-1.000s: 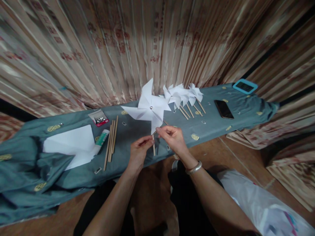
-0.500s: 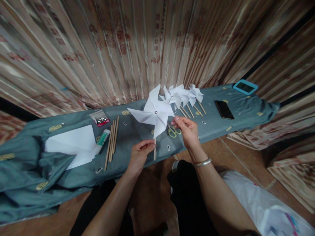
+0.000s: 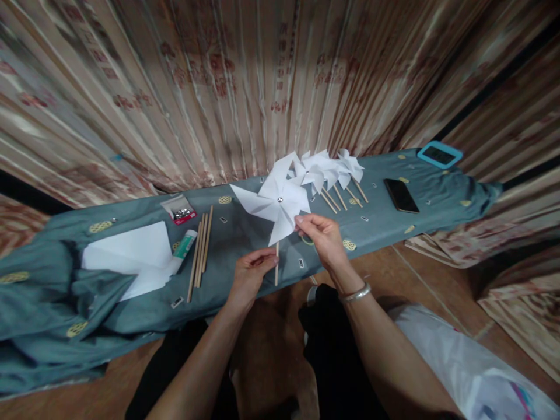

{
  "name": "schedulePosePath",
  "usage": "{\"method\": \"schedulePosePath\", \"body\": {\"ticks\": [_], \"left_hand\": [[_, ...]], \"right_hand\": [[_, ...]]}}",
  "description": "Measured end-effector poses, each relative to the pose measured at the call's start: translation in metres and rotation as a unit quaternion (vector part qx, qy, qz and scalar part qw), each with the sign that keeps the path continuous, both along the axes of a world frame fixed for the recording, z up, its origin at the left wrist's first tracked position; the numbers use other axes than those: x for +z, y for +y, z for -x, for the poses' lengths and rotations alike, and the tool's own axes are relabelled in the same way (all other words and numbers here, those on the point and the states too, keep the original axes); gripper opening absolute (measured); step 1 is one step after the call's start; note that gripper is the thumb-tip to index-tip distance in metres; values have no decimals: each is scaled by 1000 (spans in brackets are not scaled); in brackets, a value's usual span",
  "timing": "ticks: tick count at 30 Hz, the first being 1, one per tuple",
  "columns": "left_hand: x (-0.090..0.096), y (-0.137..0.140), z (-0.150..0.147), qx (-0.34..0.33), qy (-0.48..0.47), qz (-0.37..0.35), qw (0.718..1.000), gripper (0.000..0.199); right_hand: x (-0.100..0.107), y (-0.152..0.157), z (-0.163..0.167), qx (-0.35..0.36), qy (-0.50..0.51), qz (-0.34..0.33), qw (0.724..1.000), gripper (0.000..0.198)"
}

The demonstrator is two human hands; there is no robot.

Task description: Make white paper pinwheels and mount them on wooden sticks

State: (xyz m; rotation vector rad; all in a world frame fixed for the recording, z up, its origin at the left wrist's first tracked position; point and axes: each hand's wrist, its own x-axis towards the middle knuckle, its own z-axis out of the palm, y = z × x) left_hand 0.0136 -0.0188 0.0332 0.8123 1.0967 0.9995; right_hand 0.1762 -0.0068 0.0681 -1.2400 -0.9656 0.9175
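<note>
A white paper pinwheel [image 3: 285, 192] with a shiny pin at its centre stands upright in front of me. Its wooden stick is pinched low between the thumb and fingers of my left hand [image 3: 250, 273]. My right hand [image 3: 321, 238] has its thumb and forefinger closed at the edge of the lower right blade. Behind that hand lie the scissors [image 3: 307, 240], mostly hidden, with only a bit of the green handle showing. Several finished-looking pinwheels [image 3: 331, 169] rest in a row at the back of the cloth-covered table [image 3: 245, 233].
To the left are loose wooden sticks [image 3: 201, 251], a glue stick [image 3: 186, 245], white paper sheets [image 3: 126, 248] and an opened packet of pins [image 3: 179, 210]. A phone [image 3: 401, 195] and a blue-framed device [image 3: 440, 154] lie right. A curtain [image 3: 245, 87] hangs behind.
My right hand has moved left onto the pinwheel's blade, covering most of the scissors. The pinwheel head has turned slightly clockwise. My left hand keeps its grip on the stick.
</note>
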Motion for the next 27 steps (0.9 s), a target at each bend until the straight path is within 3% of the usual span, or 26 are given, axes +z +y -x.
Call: {"method": "schedulePosePath", "body": {"ticks": [11, 17, 19, 27], "left_hand": [[-1, 1, 1, 7, 16, -16, 1000, 23], [0, 1, 3, 6, 12, -7, 1000, 23], [1, 1, 3, 4, 11, -1, 1000, 23], [3, 1, 3, -7, 9, -2, 1000, 26]], "right_hand": [[2, -4, 6, 26, -39, 18, 999, 31], [1, 3, -24, -148, -21, -39, 988, 26], [-3, 7, -31, -172, -12, -54, 984, 25], [-15, 14, -28, -80, -7, -20, 997, 38]]}}
